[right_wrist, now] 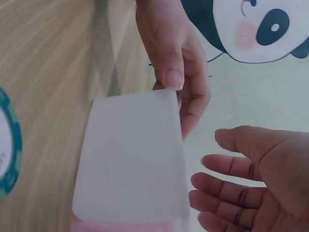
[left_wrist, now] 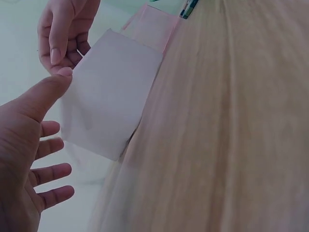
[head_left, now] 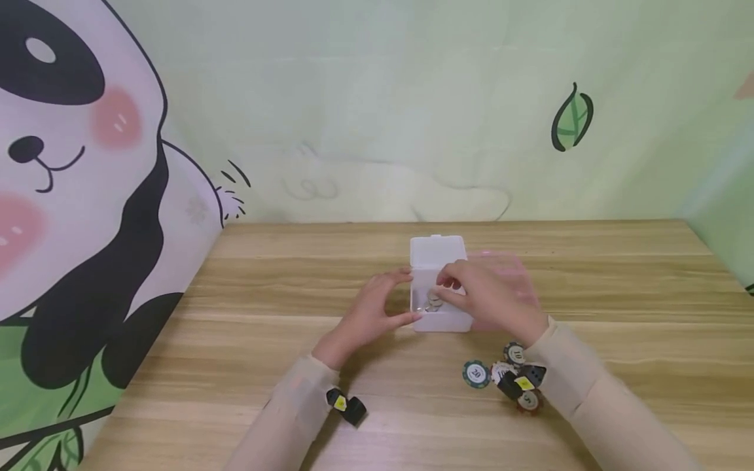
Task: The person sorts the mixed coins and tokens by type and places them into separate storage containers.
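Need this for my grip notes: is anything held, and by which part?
No firm hold shows. The left hand touches the white rectangular plastic box at its left side, thumb on the near corner; the right hand holds nothing visible.

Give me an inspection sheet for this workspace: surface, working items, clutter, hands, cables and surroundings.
Surface: wood-grain tabletop.
Job's things: white box, lid open, small round discs inside.
Clutter: pink translucent container beside the box, partly hidden; poker chips, some partly covered from view by a black wrist-worn unit.
Hands: left hand touches the box's left side; right hand over its opening, grip unclear.
Cables: nothing seen.
Surroundings: pale green backdrop with printed panda and leaf.
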Motion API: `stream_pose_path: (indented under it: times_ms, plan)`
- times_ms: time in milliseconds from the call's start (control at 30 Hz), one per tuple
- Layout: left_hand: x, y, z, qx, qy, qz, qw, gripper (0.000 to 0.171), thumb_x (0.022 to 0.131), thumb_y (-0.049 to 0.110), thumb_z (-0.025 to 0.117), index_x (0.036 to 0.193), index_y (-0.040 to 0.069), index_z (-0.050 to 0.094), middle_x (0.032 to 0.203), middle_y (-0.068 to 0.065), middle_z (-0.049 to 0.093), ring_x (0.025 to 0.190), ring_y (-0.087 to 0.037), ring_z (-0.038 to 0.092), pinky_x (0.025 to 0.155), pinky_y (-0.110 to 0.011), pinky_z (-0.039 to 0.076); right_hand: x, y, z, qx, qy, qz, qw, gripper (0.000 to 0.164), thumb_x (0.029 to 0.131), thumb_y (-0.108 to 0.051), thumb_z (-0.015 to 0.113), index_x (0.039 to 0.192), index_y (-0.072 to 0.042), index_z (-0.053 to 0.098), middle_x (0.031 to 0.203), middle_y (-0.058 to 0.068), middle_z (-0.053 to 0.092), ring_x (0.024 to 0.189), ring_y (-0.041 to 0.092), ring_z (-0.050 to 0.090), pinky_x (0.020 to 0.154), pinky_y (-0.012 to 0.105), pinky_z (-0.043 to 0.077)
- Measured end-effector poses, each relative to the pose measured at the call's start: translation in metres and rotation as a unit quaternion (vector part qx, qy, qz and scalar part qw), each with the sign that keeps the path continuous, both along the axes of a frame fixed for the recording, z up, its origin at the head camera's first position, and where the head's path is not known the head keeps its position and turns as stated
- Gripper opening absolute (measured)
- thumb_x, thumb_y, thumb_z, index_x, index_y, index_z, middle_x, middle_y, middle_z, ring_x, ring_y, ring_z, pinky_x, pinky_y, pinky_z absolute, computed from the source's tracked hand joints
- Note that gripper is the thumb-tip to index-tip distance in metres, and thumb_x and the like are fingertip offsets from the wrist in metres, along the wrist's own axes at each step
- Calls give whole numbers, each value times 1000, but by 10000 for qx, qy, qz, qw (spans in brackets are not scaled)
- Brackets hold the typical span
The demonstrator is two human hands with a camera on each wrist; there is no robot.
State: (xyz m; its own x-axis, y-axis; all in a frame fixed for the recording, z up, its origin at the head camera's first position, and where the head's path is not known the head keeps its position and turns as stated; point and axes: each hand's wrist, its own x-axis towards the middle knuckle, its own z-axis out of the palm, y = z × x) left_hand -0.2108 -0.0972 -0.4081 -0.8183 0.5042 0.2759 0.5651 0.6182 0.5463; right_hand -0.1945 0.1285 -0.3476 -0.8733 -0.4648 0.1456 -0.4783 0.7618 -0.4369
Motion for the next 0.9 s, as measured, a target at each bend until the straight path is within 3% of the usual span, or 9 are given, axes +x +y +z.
stream_pose_path:
  times_ms: [133, 267, 400, 500, 567, 900]
  plan:
    - [3, 2, 4, -39, 245, -39, 9997, 67, 79, 37, 77, 135, 12, 50, 147, -12, 46, 134, -30, 44, 113, -49, 35, 6, 10, 1, 198, 588, -65, 9981, 27, 91, -29, 65, 106, -6, 69, 99, 8, 72, 98, 25, 64, 88, 42, 49]
    - [8, 7, 11, 31, 829, -55, 9965, 62, 78, 37, 79, 129, 11, 54, 140, -13, 51, 128, -29, 48, 108, -47, 41, 10, 21, 0, 39, 949, -170, 9953, 27, 89, -22, 66, 107, -1, 68, 105, 15, 71, 109, 34, 61, 99, 51, 42]
    - [15, 14, 18, 139, 1712, -199, 9849, 54, 75, 34, 81, 118, 9, 59, 122, -10, 61, 114, -25, 56, 99, -40, 47, 13, 34, -3, -393, 923, -152, 9948, 30, 89, -17, 66, 113, 1, 66, 120, 19, 66, 123, 40, 52, 109, 56, 33]
    - [21, 21, 21, 97, 2224, -366, 9742, 50, 73, 33, 82, 111, 9, 61, 110, -7, 64, 104, -22, 59, 91, -35, 50, 14, 43, -6, -497, 925, -152, 9944, 34, 88, -15, 67, 118, 1, 63, 125, 20, 63, 126, 41, 48, 109, 56, 35]
    - [25, 25, 22, -1, 2348, -471, 9709, 49, 73, 34, 82, 109, 9, 61, 107, -6, 64, 101, -21, 60, 89, -34, 51, 16, 48, -9, -514, 977, -166, 9938, 36, 88, -15, 68, 120, 1, 62, 126, 21, 62, 125, 41, 49, 107, 57, 38]
    - [47, 47, 22, -480, 2230, -1118, 9672, 44, 73, 40, 81, 104, 13, 64, 103, 1, 64, 99, -15, 59, 90, -28, 49, 28, 71, -24, -434, 962, -451, 9934, 45, 88, -17, 68, 127, 1, 57, 130, 23, 58, 120, 45, 52, 101, 60, 42]
